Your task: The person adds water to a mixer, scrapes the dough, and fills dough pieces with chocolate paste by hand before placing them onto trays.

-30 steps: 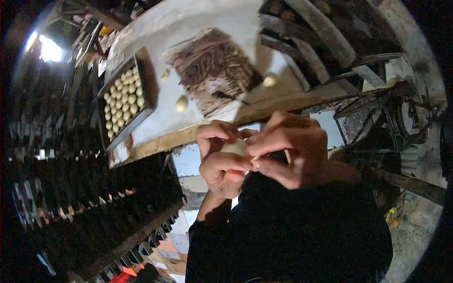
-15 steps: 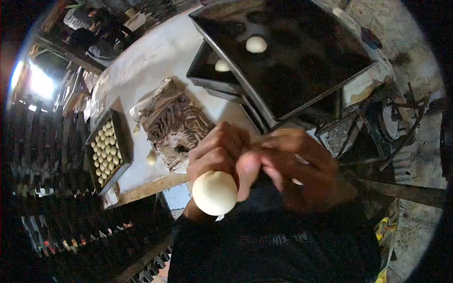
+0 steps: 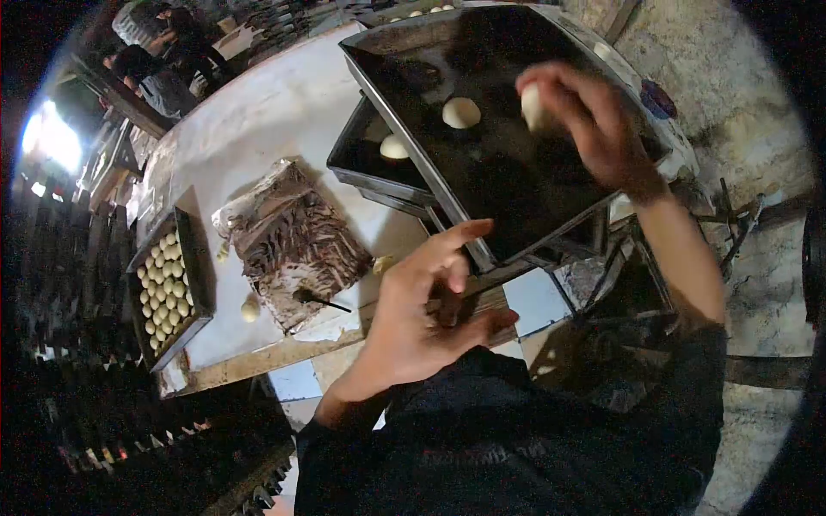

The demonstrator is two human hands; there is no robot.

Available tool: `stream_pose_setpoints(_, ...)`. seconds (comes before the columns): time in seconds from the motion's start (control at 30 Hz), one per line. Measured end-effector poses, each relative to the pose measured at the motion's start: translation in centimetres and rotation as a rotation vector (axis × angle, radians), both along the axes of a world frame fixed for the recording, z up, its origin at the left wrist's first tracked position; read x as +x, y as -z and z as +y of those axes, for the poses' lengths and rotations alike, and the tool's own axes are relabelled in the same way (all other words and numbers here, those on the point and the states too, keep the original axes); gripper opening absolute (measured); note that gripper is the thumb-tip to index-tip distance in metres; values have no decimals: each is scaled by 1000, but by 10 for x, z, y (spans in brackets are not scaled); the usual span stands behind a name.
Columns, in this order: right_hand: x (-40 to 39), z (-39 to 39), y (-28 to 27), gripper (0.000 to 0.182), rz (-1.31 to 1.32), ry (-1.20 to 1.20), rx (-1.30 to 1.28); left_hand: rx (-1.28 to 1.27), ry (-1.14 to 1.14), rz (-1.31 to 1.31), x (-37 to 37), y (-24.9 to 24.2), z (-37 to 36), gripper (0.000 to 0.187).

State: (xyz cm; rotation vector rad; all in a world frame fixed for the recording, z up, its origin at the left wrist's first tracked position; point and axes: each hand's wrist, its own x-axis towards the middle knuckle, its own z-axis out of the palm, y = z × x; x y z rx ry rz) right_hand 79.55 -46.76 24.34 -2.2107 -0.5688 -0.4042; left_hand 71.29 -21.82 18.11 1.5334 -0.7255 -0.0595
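My left hand (image 3: 417, 314) holds nothing; its fingers are apart, in front of the near corner of a dark baking tray (image 3: 422, 163). Over the right part of that tray, my right hand (image 3: 594, 120) holds a pale dough ball (image 3: 533, 107), slightly blurred by motion. One round dough ball (image 3: 461, 113) rests on the tray to its left. Left of my left hand lies a mound of brown filling (image 3: 297, 241) on a crinkled wrapper, and a thin dark-handled tool (image 3: 323, 300) sticks out of it.
A box (image 3: 200, 292) of small dough balls stands on the left of the white table (image 3: 258, 112). One small dough ball (image 3: 250, 309) lies beside the filling. Under the upper tray, a lower tray (image 3: 344, 163) holds another dough ball (image 3: 394, 147). People (image 3: 163, 73) are at the far left.
My hands were together around a dough ball near my chest. They have separated; my right hand has carried dough forward and right over the tray, and my left hand has opened.
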Motion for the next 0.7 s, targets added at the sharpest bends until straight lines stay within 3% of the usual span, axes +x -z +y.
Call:
stream_pose_setpoints(0.03,39,-17,15,28,-179,77,-95,8,-14,84,-3,-1,9,47)
stream_pose_setpoints(0.07,79,-37,34,29,-182,55,-233,16,-26,169,-6,-1,16,51)
stream_pose_setpoints(0.1,102,-51,52,33,-185,34,-370,19,-56,88,-7,0,25,52)
stream_pose_setpoints(0.17,97,-48,80,36,222,94,-97,-1,-114,-54,-8,4,46,53)
stream_pose_setpoints(0.27,120,-81,107,58,240,-80,-461,28,-192,-17,-23,18,97,52)
stream_pose_setpoints(0.3,127,-84,91,61,248,-79,-676,82,-204,-4,-26,30,117,51)
stream_pose_setpoints(0.33,122,-79,77,61,196,-109,-670,144,-219,7,-30,44,136,49)
stream_pose_setpoints(0.37,114,-69,60,62,142,-138,-664,235,-220,59,-33,73,155,47)
stream_pose_setpoints(0.4,105,-53,46,59,40,-197,-432,340,-237,141,-39,102,175,43)
stream_pose_setpoints(0.43,95,-19,28,51,-269,140,-682,342,-314,88,-43,153,199,41)
stream_pose_setpoints(0.47,75,6,18,45,-405,316,-642,354,-383,124,-48,167,234,35)
stream_pose_setpoints(0.53,18,63,-2,37,-469,360,-450,371,-518,202,-59,198,302,25)
stream_pose_setpoints(0.57,-15,81,-6,38,-418,259,-446,373,-745,275,-63,237,344,23)
stream_pose_setpoints(0.63,-57,121,-3,38,-353,49,-481,822,-1071,110,-45,233,394,35)
stream_pose_setpoints(0.67,-73,155,8,36,-338,-62,-511,725,-1142,222,-35,246,412,43)
stream_pose_setpoints(0.7,-87,191,24,35,-330,-167,-539,720,-1116,8,-24,279,430,51)
